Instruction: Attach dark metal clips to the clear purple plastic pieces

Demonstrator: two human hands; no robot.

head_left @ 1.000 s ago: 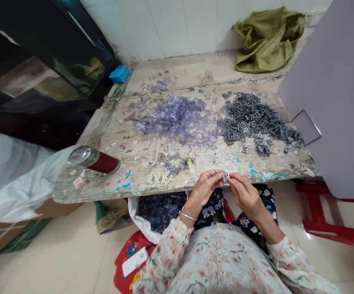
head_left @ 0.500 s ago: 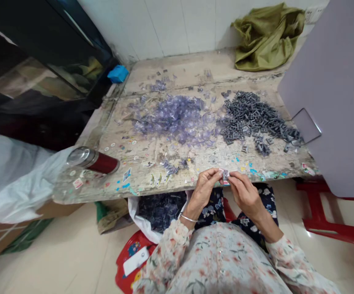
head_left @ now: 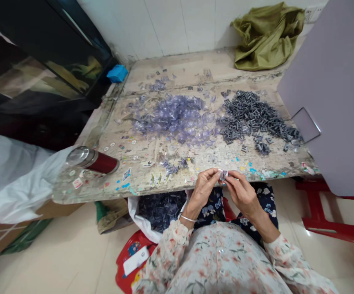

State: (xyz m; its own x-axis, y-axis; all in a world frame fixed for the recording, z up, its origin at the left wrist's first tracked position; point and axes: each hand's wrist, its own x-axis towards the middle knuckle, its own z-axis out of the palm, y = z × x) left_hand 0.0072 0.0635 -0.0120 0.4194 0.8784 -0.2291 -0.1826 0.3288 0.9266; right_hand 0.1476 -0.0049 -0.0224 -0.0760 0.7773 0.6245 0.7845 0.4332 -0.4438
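Between my two hands, over the table's front edge, is a small clear and grey plastic piece (head_left: 223, 174). My left hand (head_left: 205, 185) pinches its left side, thumb against fingers. From the other side, my right hand (head_left: 242, 190) is closed on it with the fingertips. The fingers cover much of the piece, so its exact form is hard to make out. Farther back on the table lie a heap of clear, purplish plastic pieces (head_left: 177, 118) and, to its right, a heap of dark grey plastic parts (head_left: 252, 112).
The worn wooden table (head_left: 124, 151) carries a red flask (head_left: 103, 162), a blue box (head_left: 117, 73) and an olive cloth sack (head_left: 265, 41). A grey panel (head_left: 332, 94) rises at the right. Below the edge sits a white bag (head_left: 134, 216) of dark pieces, near a red stool (head_left: 336, 224).
The held piece and my right fingertips have shifted slightly left, and the piece's angle looks a little different. Both hands still hold it.
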